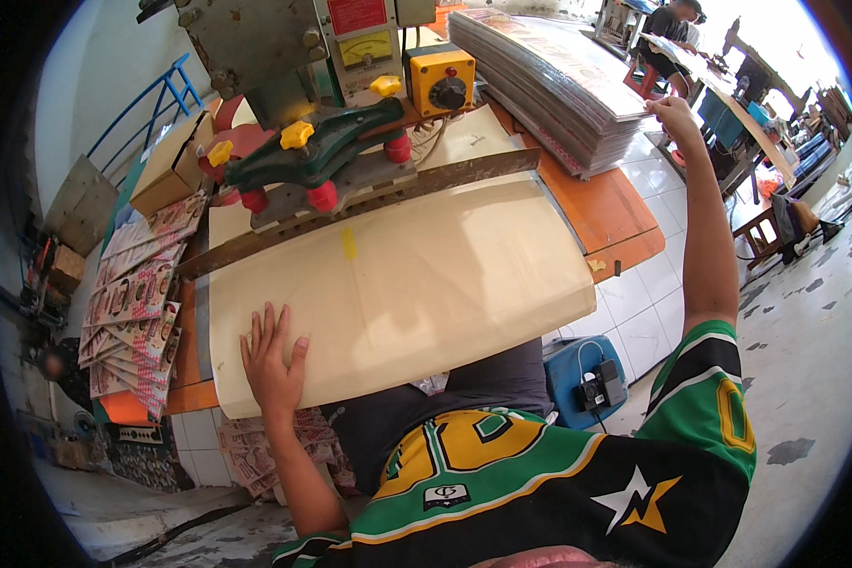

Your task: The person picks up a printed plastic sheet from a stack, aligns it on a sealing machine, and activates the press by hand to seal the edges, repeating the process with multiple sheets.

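Observation:
My left hand (273, 360) lies flat with fingers spread on a large cream sheet (445, 293), whose near edge hangs over my lap. My right arm reaches out to the far right, where my right hand (677, 118) pinches the near corner of the top sheet on a tall stack of clear, printed plastic sheets (559, 85). Beyond the cream sheet stands a press machine with a dark green clamp bracket (322, 151), yellow knobs and red feet. A long metal bar (369, 204) runs across the sheet's far edge.
Printed packets (137, 303) lie heaped at the left beside an open cardboard box (172, 161). A yellow control box (440, 80) with a black dial sits by the machine. On the floor are a blue stool (577, 364) holding a black adapter and more printed sheets (284, 450). People sit farther off.

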